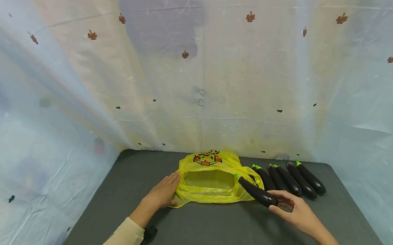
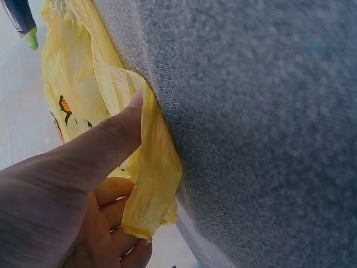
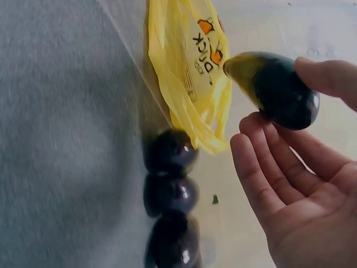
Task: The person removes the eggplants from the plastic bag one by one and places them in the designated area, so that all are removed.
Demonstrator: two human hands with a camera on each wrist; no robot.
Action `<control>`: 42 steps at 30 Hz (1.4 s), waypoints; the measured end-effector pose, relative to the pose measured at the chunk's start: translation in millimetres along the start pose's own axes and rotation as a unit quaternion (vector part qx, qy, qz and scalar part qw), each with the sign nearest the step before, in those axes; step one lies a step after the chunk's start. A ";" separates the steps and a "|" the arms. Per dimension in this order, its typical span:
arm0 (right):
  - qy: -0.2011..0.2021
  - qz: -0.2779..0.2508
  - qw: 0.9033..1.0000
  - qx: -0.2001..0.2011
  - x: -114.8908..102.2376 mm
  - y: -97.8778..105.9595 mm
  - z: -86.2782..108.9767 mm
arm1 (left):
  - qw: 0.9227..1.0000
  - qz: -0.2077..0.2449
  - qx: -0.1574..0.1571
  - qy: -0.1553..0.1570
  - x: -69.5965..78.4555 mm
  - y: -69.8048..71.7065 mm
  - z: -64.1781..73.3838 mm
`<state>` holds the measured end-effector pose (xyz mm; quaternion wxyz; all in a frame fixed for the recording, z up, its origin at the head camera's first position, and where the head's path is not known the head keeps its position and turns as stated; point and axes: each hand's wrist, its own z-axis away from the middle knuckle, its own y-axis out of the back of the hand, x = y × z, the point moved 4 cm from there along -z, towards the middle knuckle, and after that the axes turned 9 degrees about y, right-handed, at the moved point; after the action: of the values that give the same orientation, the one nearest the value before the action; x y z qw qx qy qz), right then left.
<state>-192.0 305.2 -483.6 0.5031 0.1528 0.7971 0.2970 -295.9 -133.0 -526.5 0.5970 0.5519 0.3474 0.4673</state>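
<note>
A yellow plastic bag lies on the table with its mouth toward me and a printed duck on its upper side. My left hand grips the bag's left edge; in the left wrist view the thumb lies on one side of the film and the fingers are partly behind it. My right hand holds a dark eggplant by its thick end, thumb against fingers. The eggplant's green stem end points at the right side of the bag's mouth, above the table.
Several eggplants lie side by side right of the bag, the nearest close against it. The dark grey table ends at a patterned plastic curtain behind and at both sides.
</note>
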 end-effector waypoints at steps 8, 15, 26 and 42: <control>0.005 0.001 1.000 0.020 4.9 18.8 8.9 | 1.000 -0.003 -0.003 0.004 -0.4 -0.6 -0.5; -0.003 0.027 0.999 0.048 16.2 34.1 14.8 | 1.000 0.003 -0.005 0.007 -1.2 -0.3 -1.0; -0.054 0.041 0.994 0.085 39.4 54.7 20.1 | 1.000 0.017 -0.012 0.010 -2.0 0.5 0.8; -0.095 0.089 0.984 0.125 71.6 77.0 21.9 | 1.000 0.007 -0.001 0.011 -2.3 -2.6 -0.4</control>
<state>-208.7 410.8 -493.2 0.5249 0.3121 0.7599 0.2227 -296.5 -135.0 -529.4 0.5906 0.5487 0.3491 0.4777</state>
